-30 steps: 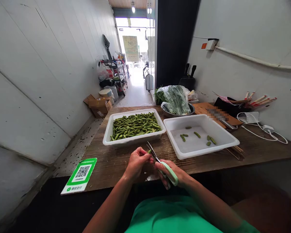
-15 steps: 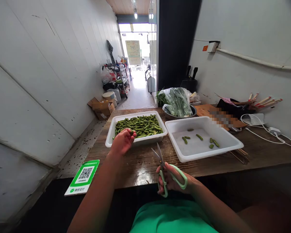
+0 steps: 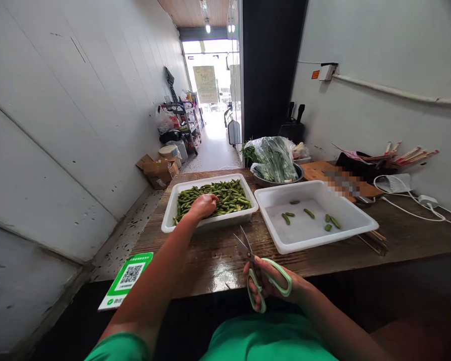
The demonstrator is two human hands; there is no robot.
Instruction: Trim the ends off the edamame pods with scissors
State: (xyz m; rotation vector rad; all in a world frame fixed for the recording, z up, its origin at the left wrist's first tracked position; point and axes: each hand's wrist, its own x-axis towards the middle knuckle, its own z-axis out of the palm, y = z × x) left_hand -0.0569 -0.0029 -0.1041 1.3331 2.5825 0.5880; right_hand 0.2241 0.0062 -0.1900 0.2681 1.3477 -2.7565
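Note:
My left hand [image 3: 205,204] reaches over the near side of a white plastic tray [image 3: 167,215] heaped with green edamame pods [image 3: 231,193]. Its fingers are bunched together and point down at the pods; whatever is between the fingertips is hidden. In front of my body, my right hand [image 3: 276,283] grips scissors [image 3: 251,258] with pale green handles. Their blades are parted and point up and away over the table, with nothing between them. Several pods [image 3: 308,213] lie scattered in a second white tray [image 3: 281,246] to the right.
Behind the trays, a dark bowl [image 3: 278,181] bears bagged green vegetables [image 3: 276,155]. A wooden board [image 3: 315,173], a white cable [image 3: 417,213] and skewers [image 3: 376,240] lie on the right. A green and white QR code sign [image 3: 130,278] stands at the table's left front edge.
My left hand has moved forward and right, from the tray's near rim down onto the pods. My right hand holds the scissors in nearly the same place, still parted.

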